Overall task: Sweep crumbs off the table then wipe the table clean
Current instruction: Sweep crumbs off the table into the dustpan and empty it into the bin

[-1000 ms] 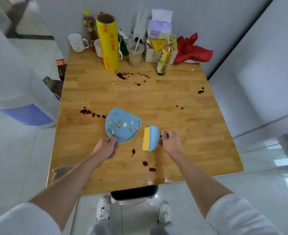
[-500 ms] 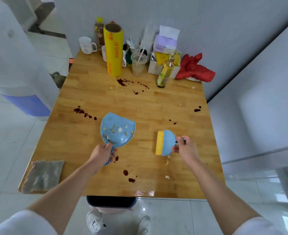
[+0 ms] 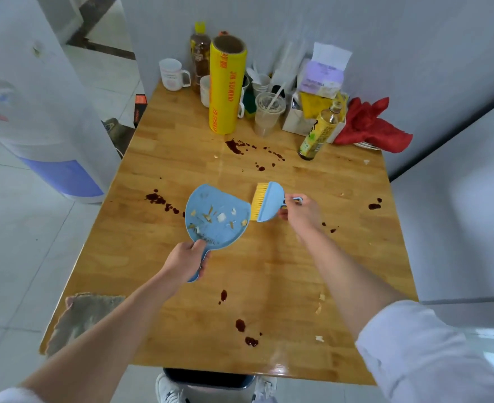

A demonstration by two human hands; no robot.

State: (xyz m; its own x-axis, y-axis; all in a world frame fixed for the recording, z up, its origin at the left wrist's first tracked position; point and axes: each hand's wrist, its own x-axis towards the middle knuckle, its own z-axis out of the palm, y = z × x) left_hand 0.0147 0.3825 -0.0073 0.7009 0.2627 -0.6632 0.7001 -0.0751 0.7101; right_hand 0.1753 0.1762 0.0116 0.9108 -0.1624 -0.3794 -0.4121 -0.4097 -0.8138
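Observation:
My left hand [image 3: 185,260] grips the handle of a blue dustpan [image 3: 216,218] that holds several crumbs, at the middle of the wooden table [image 3: 269,271]. In my right hand [image 3: 299,212] is a small blue brush with yellow bristles [image 3: 267,202]; the bristles touch the dustpan's right rim. Loose crumbs [image 3: 319,308] lie near the front right, and more sit at the right edge and the far side. Dark red stains [image 3: 244,330] dot the table. A grey cloth [image 3: 80,318] lies at the front left corner.
At the back stand a yellow cling-film roll [image 3: 226,88], mugs [image 3: 171,74], a plastic cup [image 3: 269,113], a bottle [image 3: 317,132], a box with packets [image 3: 318,103] and a red cloth [image 3: 370,126]. A bin [image 3: 208,379] sits under the front edge. A water dispenser [image 3: 36,117] stands to the left.
The brush has swept left from a gap away until it meets the dustpan's rim. The dustpan moved slightly farther up the table. The view shifted closer.

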